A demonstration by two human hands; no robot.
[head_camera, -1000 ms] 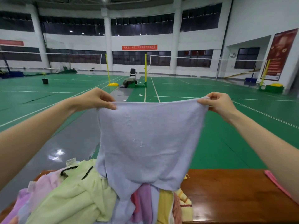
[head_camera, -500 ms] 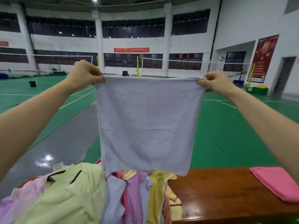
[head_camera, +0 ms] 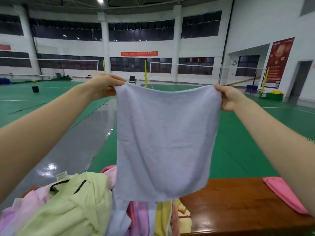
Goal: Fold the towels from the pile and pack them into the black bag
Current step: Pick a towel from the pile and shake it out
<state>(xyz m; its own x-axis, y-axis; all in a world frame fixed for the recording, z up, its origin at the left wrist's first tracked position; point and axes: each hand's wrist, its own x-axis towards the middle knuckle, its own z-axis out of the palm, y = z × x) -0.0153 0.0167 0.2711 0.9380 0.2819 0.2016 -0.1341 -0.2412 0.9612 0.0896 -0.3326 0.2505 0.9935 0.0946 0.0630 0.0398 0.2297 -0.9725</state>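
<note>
Each grip is clamped on a top corner of the pale lilac towel (head_camera: 166, 142): the left hand (head_camera: 104, 86) pinches one corner, the right hand (head_camera: 228, 97) the other, arms stretched forward so the cloth hangs flat and square in the air, likely to find its edges before the first fold. Its lower hem hangs just above the pile of towels (head_camera: 71, 206) heaped on the left of the wooden surface (head_camera: 230, 205). A folded pink towel (head_camera: 286, 193) lies at the right end, set apart from the pile. The black bag is not visible
</note>
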